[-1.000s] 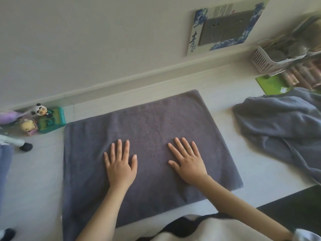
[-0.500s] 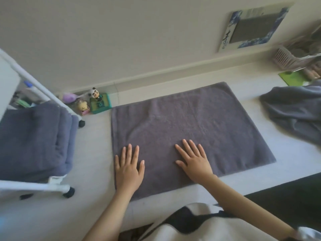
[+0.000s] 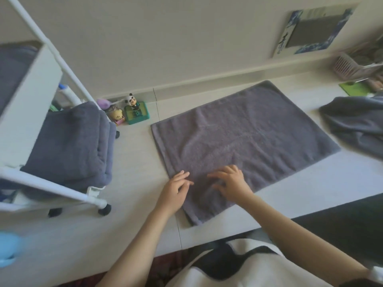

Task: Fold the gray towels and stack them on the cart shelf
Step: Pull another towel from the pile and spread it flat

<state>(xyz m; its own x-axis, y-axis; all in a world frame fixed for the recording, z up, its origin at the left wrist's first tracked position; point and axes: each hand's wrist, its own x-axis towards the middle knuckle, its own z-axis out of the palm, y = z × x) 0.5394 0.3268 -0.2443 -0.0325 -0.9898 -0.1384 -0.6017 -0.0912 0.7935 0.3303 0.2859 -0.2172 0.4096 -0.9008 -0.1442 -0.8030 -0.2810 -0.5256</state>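
Note:
A gray towel (image 3: 248,137) lies flat on the white floor. My left hand (image 3: 175,190) sits at its near left edge, fingers loosely bent and touching the cloth. My right hand (image 3: 231,183) rests on the towel just beside it, fingers bent down onto the fabric. Both hands are blurred. To the left stands a white wheeled cart (image 3: 51,187) with a stack of folded gray towels (image 3: 70,146) on its shelf; more gray cloth (image 3: 12,65) shows on the shelf above. A crumpled gray towel (image 3: 356,121) lies at the right.
Small toy figures and a green box (image 3: 135,112) sit by the wall between cart and towel. A pink basket (image 3: 348,65) and a green card (image 3: 354,89) are at the far right. A framed panel (image 3: 315,32) leans on the wall. A blue object (image 3: 8,251) is at bottom left.
My view has swung left, bringing the cart into sight. Both hands slid toward the towel's near left edge, and their flat fingers have bent.

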